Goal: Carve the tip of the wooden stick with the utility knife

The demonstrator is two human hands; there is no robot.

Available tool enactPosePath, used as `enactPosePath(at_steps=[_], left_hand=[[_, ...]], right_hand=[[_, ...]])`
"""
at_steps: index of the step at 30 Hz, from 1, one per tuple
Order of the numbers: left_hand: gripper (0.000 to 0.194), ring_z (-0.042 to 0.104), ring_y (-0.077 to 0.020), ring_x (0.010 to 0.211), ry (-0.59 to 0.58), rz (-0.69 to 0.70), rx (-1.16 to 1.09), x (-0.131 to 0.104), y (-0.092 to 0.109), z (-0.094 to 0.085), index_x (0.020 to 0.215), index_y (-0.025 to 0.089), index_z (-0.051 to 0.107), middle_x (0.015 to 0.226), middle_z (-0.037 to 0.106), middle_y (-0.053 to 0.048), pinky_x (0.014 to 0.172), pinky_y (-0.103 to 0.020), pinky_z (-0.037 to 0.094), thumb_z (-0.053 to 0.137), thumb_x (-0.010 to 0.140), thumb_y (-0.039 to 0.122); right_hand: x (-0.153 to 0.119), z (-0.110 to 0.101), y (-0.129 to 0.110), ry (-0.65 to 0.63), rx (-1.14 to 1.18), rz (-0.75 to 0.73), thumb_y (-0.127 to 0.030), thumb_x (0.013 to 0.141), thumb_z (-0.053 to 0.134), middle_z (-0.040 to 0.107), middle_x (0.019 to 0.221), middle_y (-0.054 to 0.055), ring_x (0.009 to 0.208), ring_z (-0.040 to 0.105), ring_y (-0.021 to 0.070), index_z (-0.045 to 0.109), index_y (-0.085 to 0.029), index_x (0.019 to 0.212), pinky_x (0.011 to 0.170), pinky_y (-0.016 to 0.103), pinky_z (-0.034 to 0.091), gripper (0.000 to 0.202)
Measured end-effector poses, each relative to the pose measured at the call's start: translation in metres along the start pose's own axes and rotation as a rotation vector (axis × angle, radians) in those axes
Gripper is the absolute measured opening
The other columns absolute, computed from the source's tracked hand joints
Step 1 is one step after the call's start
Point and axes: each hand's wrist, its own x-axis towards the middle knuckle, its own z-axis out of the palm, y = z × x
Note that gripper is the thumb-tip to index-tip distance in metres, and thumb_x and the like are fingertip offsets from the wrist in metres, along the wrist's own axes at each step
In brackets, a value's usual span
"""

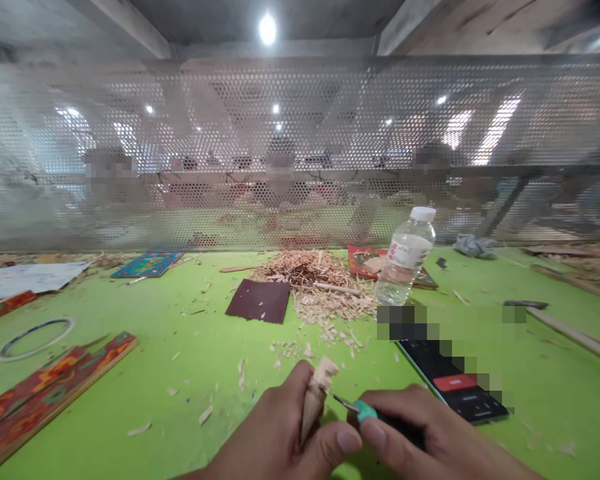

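Between the thumb and fingers of my left hand (285,423) is a small pale wood carving (325,373), held upright with its shaped top showing. My right hand (415,427) is wrapped round a carving knife (400,430) with a dark handle and green wrapping near the blade. The short blade points left, close beside the carving; whether it touches the wood I cannot tell. My two thumbs are close together below the carving. Beyond my hands lie loose wood shavings (330,330) on the green table (190,380).
A shavings heap (305,267) lies behind a dark sandpaper sheet (260,300). A water bottle (405,260) and a phone (460,383) are to the right, near a hammer (570,333). Painted boards (55,400) and a tape roll (35,338) lie left. A perforated screen (280,160) stands behind.
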Motion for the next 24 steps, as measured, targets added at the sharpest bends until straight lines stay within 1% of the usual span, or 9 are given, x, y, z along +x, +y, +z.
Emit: enactPosePath(at_steps=[3,5,9,10,12,14,17,21,24], left_hand=[[0.056,0.054,-0.0207,0.079,0.007,-0.040,0.047,0.000,-0.003,0.000,0.108,0.020,0.053,0.087,0.061,-0.003,0.072,-0.032,0.045,0.055,0.097,0.075],[0.056,0.056,-0.0207,0.078,-0.008,-0.030,0.032,0.000,-0.003,0.000,0.111,0.018,0.053,0.087,0.063,-0.004,0.072,-0.032,0.045,0.052,0.100,0.072],[0.054,0.063,-0.0226,0.084,-0.056,0.027,-0.047,0.001,-0.001,0.000,0.124,0.015,0.053,0.095,0.071,-0.008,0.079,-0.034,0.048,0.046,0.106,0.065],[0.053,0.063,-0.0225,0.083,-0.057,0.040,-0.048,0.001,0.000,0.001,0.125,0.016,0.053,0.094,0.071,-0.008,0.078,-0.033,0.048,0.045,0.106,0.065],[0.049,0.062,-0.0213,0.082,-0.030,0.050,-0.017,0.000,0.000,0.002,0.118,0.018,0.057,0.096,0.070,-0.006,0.078,-0.032,0.047,0.048,0.106,0.065],[0.046,0.059,-0.0195,0.080,-0.008,0.050,-0.004,-0.001,0.000,0.003,0.109,0.021,0.058,0.095,0.067,-0.004,0.077,-0.031,0.046,0.049,0.105,0.066],[0.051,0.056,-0.0189,0.077,-0.024,0.029,-0.026,-0.002,0.001,0.003,0.107,0.021,0.056,0.089,0.064,-0.002,0.072,-0.029,0.044,0.048,0.102,0.071],[0.059,0.045,-0.0172,0.068,-0.042,-0.080,0.063,-0.002,0.004,0.001,0.101,0.020,0.052,0.079,0.052,0.001,0.061,-0.030,0.033,0.050,0.096,0.079],[0.057,0.042,-0.0168,0.067,-0.050,-0.096,0.089,-0.002,0.008,0.000,0.100,0.021,0.050,0.077,0.047,0.003,0.060,-0.030,0.030,0.045,0.098,0.077]], right_hand=[[0.003,-0.003,-0.004,-0.077,0.129,0.062,-0.096,0.091,0.022,0.069,0.069,0.008,0.067,0.061,0.0231,0.081,-0.023,0.076,0.059,0.031,0.050,0.095],[0.004,-0.006,-0.006,-0.138,0.254,0.096,-0.098,0.089,0.028,0.062,0.067,0.005,0.066,0.056,0.0213,0.081,-0.023,0.080,0.060,0.030,0.048,0.093],[0.005,-0.008,-0.005,-0.284,0.508,0.162,-0.099,0.085,0.043,0.042,0.057,-0.006,0.051,0.039,0.0125,0.078,-0.020,0.084,0.046,0.023,0.035,0.086],[0.005,-0.007,-0.004,-0.325,0.581,0.181,-0.096,0.087,0.046,0.041,0.055,-0.007,0.048,0.036,0.0106,0.076,-0.019,0.085,0.043,0.021,0.031,0.083],[0.002,-0.006,0.001,-0.389,0.737,0.208,-0.090,0.092,0.051,0.044,0.054,-0.008,0.042,0.032,0.0077,0.075,-0.018,0.086,0.038,0.019,0.025,0.077],[-0.002,-0.004,0.005,-0.411,0.872,0.240,-0.086,0.095,0.053,0.047,0.053,-0.008,0.038,0.029,0.0059,0.075,-0.017,0.086,0.034,0.018,0.021,0.073],[-0.004,-0.005,0.006,-0.411,0.982,0.280,-0.086,0.094,0.055,0.043,0.051,-0.009,0.035,0.025,0.0052,0.075,-0.017,0.083,0.032,0.017,0.019,0.072],[0.001,-0.012,0.004,-0.380,1.018,0.318,-0.088,0.089,0.060,0.041,0.050,-0.010,0.035,0.021,0.0049,0.074,-0.018,0.083,0.030,0.016,0.014,0.071],[0.004,-0.016,0.005,-0.382,1.024,0.313,-0.093,0.081,0.062,0.044,0.051,-0.010,0.035,0.022,0.0046,0.071,-0.019,0.086,0.031,0.016,0.015,0.075]])
